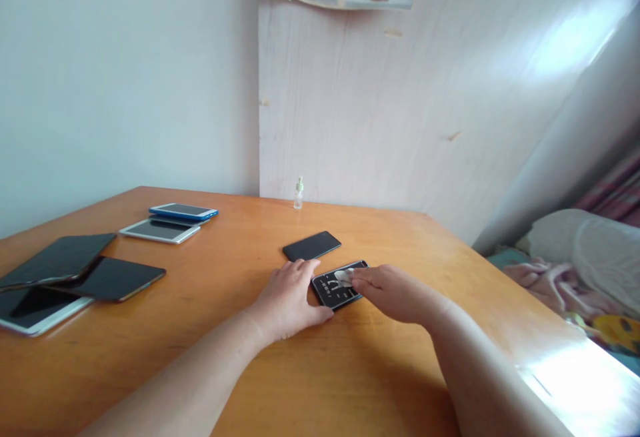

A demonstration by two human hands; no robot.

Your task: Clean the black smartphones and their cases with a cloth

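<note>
A smartphone (331, 297) with white marks on its dark lit screen lies flat on the wooden table. My left hand (293, 298) braces its left end, thumb at the near edge and fingers at the far edge. Over the screen's right part is my right hand (387, 290), fingers together and pressed down onto a small crumpled white cloth (343, 278). Its fingertips are partly hidden, and whether the white piece is cloth or paper I cannot tell. Just behind the left fingers rests a second phone (312, 246), black with its screen dark.
On the wooden table (240, 383), several tablets overlap at the left, including a black one (117, 279). Farther back, a blue-edged tablet (184, 211) rests on a white one (160, 229). A small clear pump bottle (299, 194) stands near the wall. Bedding (585, 250) lies beyond the right edge.
</note>
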